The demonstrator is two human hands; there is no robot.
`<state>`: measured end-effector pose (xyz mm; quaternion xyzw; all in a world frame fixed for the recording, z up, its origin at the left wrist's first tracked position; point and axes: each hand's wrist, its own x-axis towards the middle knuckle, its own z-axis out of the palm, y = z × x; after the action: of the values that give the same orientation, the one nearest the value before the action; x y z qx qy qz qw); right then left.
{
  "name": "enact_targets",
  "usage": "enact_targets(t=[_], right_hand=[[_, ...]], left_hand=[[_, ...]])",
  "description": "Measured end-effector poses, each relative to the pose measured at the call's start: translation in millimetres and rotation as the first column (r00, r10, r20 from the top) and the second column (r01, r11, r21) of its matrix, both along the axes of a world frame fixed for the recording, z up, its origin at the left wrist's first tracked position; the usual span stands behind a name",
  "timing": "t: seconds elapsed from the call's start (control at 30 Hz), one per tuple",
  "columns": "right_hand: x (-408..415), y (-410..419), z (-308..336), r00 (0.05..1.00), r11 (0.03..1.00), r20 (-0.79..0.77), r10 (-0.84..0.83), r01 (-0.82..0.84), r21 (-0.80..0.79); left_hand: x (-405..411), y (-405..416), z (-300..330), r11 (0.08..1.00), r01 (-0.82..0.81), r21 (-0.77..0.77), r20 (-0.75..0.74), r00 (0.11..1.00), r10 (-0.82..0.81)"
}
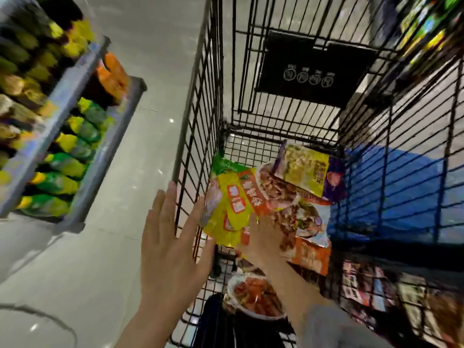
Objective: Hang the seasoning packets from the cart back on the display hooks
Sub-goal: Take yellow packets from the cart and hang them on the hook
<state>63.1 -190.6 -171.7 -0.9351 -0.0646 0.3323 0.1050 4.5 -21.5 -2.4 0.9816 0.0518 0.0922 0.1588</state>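
**Q:** What is the largest thing in view, and what is lying in it?

**A:** A black wire cart is filling the centre of the head view, standing on a pale tiled floor. A black placard carrying four round pictograms is hanging on its far wall; the small writing above them is too blurred to read. At least four seasoning packets are lying or being held inside: a yellow-and-green packet, an orange packet printed with a meat dish, a purple-and-yellow packet lying over that one, and a further orange packet lower down. A round red-topped container is sitting nearer the camera. The packets are showing red labels and printed characters, all smeared by motion and unreadable.

**Q:** What is surrounding the cart?

**A:** On the left, a grey display rack is carrying rows of green, yellow and orange packs, blurred. On the right, a blue crate is showing through the wire, with dark packaged goods below it.

**Q:** How are the two hands lying?

**A:** The left hand is spread flat, fingers straight, outside the cart's left wall, at its near corner post; whether it is touching the wire cannot be told. The right hand is reaching inside the cart, its fingers curling against the lower edge of the yellow-and-green and orange packets, gripping them there. The wire wall is standing between the two hands.
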Motion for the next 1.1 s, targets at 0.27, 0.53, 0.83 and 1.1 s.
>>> enact_targets(t=[0.27, 0.53, 0.83, 1.1], right_hand=[[2.3, 64.5, -50.6, 0.994, 0.992, -0.057, 0.095, -0.099, -0.077], [5.4, 51.2, -51.6, 0.982, 0.978, -0.016, 0.191, -0.191, -0.081], [8.1, 47.3, -50.3, 0.976, 0.993, 0.190, 0.103, -0.113, 0.044], [22.1, 18.6, -8.2, 0.853, 0.800, 0.073, -0.516, 0.450, 0.398]], left_hand=[[-0.9, 0.4, -4.0, 1.000, 0.010, -0.017, 0.002, 1.000, -0.010], [-1.6, -0.3, -1.1, 1.000, 0.004, -0.006, -0.017, 1.000, -0.004], [-0.9, -2.1, 2.0, 1.000, 0.013, 0.024, -0.023, 1.000, -0.013], [-1.9, -1.1, 0.7, 0.999, 0.033, 0.035, -0.012, 0.999, -0.033]])
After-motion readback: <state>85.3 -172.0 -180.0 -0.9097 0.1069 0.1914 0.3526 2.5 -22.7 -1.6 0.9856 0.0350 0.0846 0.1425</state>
